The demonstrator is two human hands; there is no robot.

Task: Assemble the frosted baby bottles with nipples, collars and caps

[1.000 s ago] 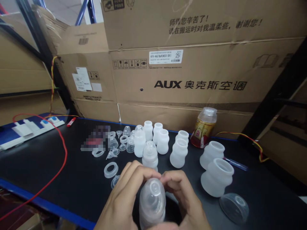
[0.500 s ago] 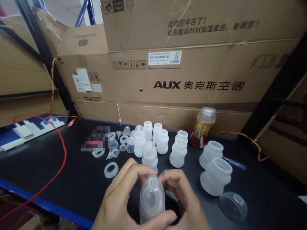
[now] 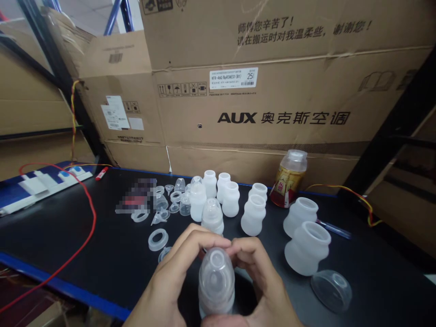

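Both of my hands hold one translucent baby bottle with a clear domed cap low in the middle of the view. My left hand wraps its left side, fingers curled over the cap's top. My right hand grips the right side, its fingertips meeting the left ones at the cap. Behind them on the black table stand several frosted bottle bodies, one capped bottle, and loose clear rings, nipples and caps.
Two wide frosted bottle bodies and a clear dome lid lie to the right. A drink bottle with a gold label stands at the back. Large cardboard boxes wall the rear. A red cable loops across the left.
My fingers have shifted slightly round the cap of the held bottle, and the view has tipped a little. The bottle stays in both hands.
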